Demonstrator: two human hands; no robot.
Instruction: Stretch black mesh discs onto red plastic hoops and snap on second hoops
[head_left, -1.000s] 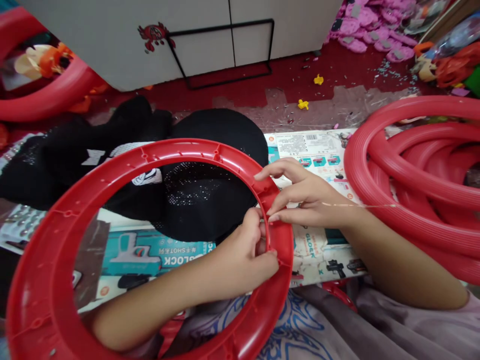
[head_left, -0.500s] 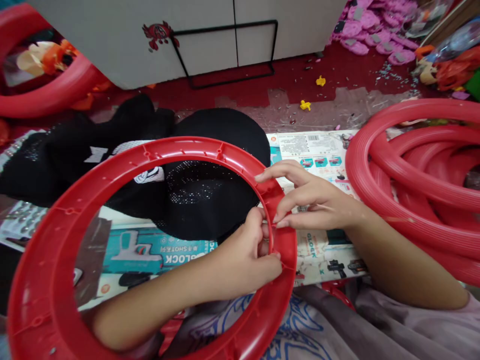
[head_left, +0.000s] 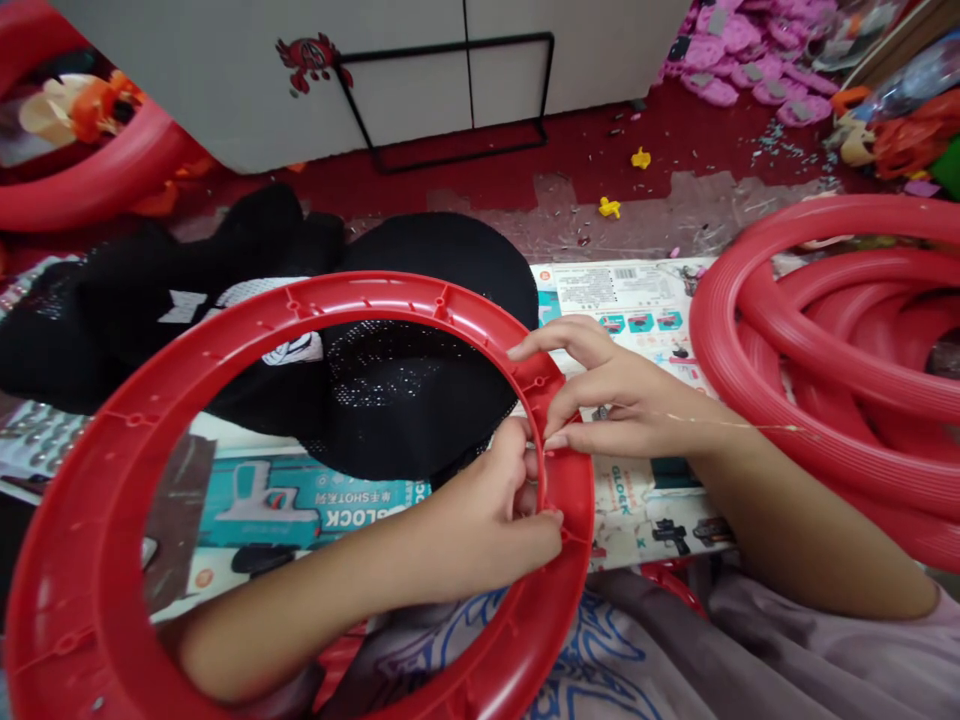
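Observation:
A large red plastic ring (head_left: 97, 480) lies tilted across my lap, hollow side up. My left hand (head_left: 495, 515) reaches through its opening and grips the inner rim on the right side, fingers curled. My right hand (head_left: 611, 395) comes from outside and pinches the same stretch of rim with thumb and fingertips. A thin pale thread (head_left: 750, 427) runs from my right hand toward the right. Black mesh fabric (head_left: 405, 385) lies under the ring.
A stack of red rings (head_left: 817, 340) sits at the right. Another red ring (head_left: 90, 170) lies at the far left. Printed toy-gun cardboard (head_left: 630, 300) covers the floor before me. White cabinet (head_left: 225, 80) behind; pink parts (head_left: 735, 50) and small yellow pieces (head_left: 607, 208) litter the red floor.
Both hands stay at the same spot on the ring's rim with only slight finger shifts. The thin thread shows again to the right of my right hand.

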